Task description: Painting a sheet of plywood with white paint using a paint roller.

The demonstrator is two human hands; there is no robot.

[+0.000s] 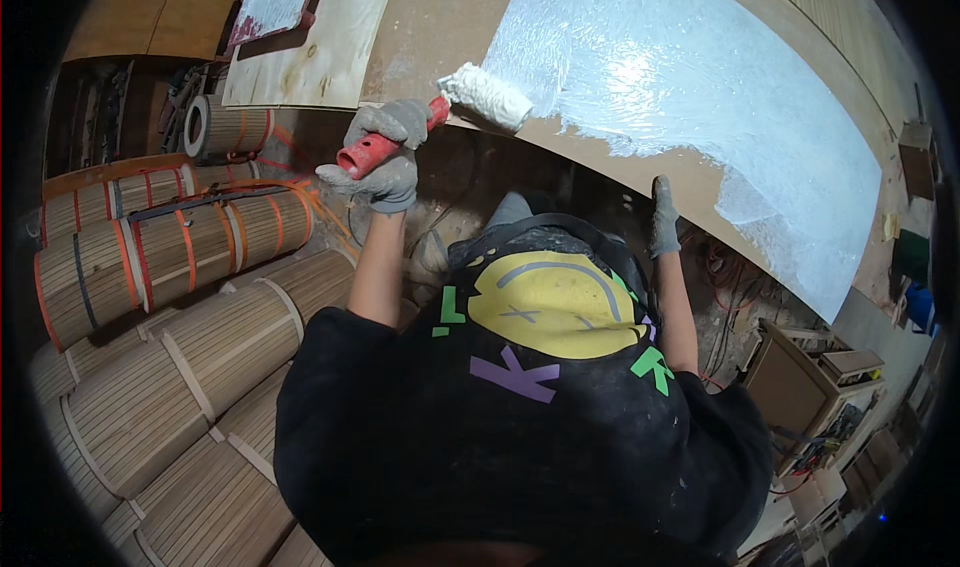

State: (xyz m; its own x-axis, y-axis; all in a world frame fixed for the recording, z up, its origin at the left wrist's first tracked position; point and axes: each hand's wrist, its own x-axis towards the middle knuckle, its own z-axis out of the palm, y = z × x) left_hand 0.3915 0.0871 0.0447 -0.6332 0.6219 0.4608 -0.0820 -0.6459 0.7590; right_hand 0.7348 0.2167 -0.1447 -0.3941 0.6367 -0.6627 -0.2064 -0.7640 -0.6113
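My left hand (pixel 386 151), in a grey work glove, grips the red handle (pixel 367 154) of a paint roller. The roller's cover (pixel 487 96) is thick with a wet white coating and sits at the near edge of a brown board (pixel 442 31). Glossy white coating (pixel 637 72) spreads over much of the board to the right, with a ragged near border and brown strips left bare. My right hand (pixel 664 218), also gloved, is seen edge-on at the board's near edge, fingers pointing away from me. Whether it touches or grips that edge is unclear.
A light plywood sheet (pixel 307 64) adjoins the board at left, bearing a white-smeared tray (pixel 274 1) with a reddish rim. Strapped rolls of slatted wood (pixel 217 229) pile up at my left. Right of me stand a wooden cabinet (pixel 791 387) and coiled red hose (pixel 724 267) on the floor.
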